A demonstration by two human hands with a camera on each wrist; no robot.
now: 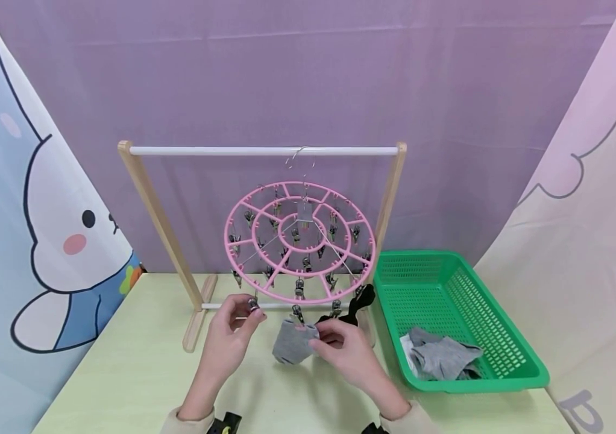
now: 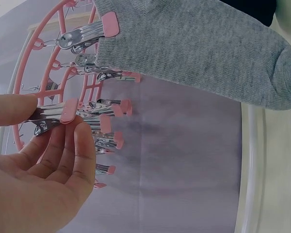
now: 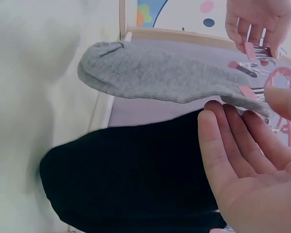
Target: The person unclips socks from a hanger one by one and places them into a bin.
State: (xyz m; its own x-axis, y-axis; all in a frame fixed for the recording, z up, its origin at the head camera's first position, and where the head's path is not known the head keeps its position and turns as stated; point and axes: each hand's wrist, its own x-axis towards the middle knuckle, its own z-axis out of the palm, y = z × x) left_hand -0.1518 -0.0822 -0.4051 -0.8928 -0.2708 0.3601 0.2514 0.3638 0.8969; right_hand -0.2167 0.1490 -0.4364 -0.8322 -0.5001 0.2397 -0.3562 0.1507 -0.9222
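The left hand (image 1: 234,330) pinches a metal clip with pink tips (image 2: 51,115) between thumb and fingers, while the right hand (image 1: 348,352) has thumb and fingertips closed on the cuff edge of a gray sock (image 1: 292,343). That sock hangs from another pink-tipped clip (image 2: 87,35) at the near side of a round pink drying hanger (image 1: 227,238), just above the table (image 1: 123,374). A black sock (image 3: 126,174) hangs right beside the gray one, partly behind the right hand in the head view. More metal clips dangle around the hanger's rings, which hang by a hook from the white rail (image 1: 205,151) of a wooden-sided stand (image 1: 163,226). To the right of the stand, a green plastic basket (image 1: 495,384) holds crumpled gray fabric (image 1: 443,357) in its near left corner, with a white piece (image 1: 408,354) alongside. Behind everything hangs a purple curtain (image 1: 308,78).
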